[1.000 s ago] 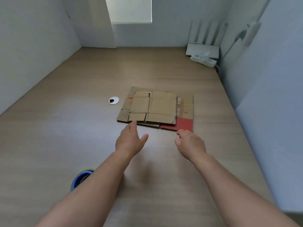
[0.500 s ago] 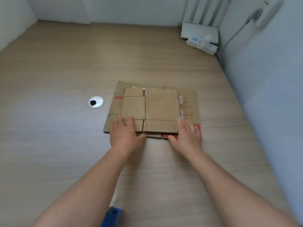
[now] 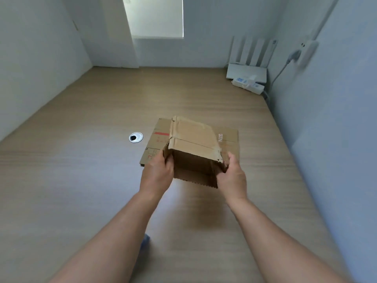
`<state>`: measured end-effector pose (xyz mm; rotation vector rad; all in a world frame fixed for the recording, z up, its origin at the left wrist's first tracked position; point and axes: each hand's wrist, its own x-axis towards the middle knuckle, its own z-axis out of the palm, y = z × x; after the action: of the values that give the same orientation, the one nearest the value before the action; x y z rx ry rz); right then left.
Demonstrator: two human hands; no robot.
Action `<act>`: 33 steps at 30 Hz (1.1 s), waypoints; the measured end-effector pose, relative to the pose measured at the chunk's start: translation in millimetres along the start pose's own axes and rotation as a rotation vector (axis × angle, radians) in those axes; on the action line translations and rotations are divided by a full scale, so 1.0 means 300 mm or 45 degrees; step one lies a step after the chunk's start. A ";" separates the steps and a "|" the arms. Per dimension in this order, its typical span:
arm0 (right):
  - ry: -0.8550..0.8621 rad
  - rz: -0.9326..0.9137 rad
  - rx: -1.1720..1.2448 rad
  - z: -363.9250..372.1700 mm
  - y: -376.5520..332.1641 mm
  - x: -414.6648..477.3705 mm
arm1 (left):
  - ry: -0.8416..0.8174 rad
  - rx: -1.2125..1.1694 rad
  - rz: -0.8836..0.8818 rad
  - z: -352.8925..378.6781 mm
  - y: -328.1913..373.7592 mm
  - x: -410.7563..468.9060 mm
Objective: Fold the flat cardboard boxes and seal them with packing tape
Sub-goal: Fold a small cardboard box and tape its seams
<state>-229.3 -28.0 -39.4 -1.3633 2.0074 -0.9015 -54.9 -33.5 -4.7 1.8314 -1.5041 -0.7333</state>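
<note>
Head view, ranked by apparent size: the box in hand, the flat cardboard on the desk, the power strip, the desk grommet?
1-2. held box and flat cardboard: unranked, since the box is nearer and hides much of the cardboard.
3. power strip
4. grommet

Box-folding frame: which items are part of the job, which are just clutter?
Job: cardboard box, gripped by left hand and right hand; flat cardboard; blurred blue item, possibly tape.
Lying about: cable grommet, router, power strip.

Soft daylight comes from the washed-out rectangular window (image 3: 155, 17) at the back. The pale wooden desk (image 3: 81, 170) carries faint shadows; edges bend and blur.
</note>
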 end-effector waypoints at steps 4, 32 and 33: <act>0.132 -0.152 -0.029 -0.122 -0.025 -0.089 | 0.047 0.210 0.016 -0.069 0.056 -0.127; -0.403 -0.284 -0.128 -0.244 -0.011 -0.322 | -0.440 0.087 0.083 -0.127 -0.137 -0.378; -0.405 -0.252 -0.152 -0.240 -0.013 -0.312 | -0.453 0.062 0.051 -0.123 -0.138 -0.371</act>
<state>-249.0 74.9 15.0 -1.6786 1.7284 -0.6066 -21.8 86.1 -11.4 1.7656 -1.7891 -1.0539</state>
